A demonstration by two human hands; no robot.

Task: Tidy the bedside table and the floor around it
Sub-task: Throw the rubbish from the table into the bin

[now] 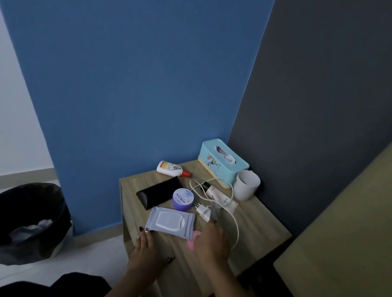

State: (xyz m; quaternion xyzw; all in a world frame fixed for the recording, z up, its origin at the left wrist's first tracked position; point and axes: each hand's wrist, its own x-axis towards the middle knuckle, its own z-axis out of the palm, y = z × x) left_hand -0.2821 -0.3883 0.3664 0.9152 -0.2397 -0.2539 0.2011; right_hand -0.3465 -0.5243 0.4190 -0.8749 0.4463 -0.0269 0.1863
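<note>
The wooden bedside table (261, 234) carries a grey wipes pack (170, 222), a purple jar (183, 199), a black phone (158, 195), a white charger plug (203, 211) with its looped cable (236, 220), a cream tube (220, 197), a white mug (246, 185), a turquoise tissue box (222, 161) and a toppled white bottle with a red cap (171, 169). My left hand (149, 248) lies flat on the table's front edge, fingertips touching the wipes pack's corner. My right hand (211, 242), blurred, pinches what looks like a clear plastic wrapper (216, 212) above the plug. A pink item (191, 242) peeks out under it.
A black bin (21, 221) lined with a dark bag, with crumpled paper inside, stands on the pale floor left of the table. Blue and grey walls meet behind the table. A bed with an olive cover (369, 225) borders the table's right side.
</note>
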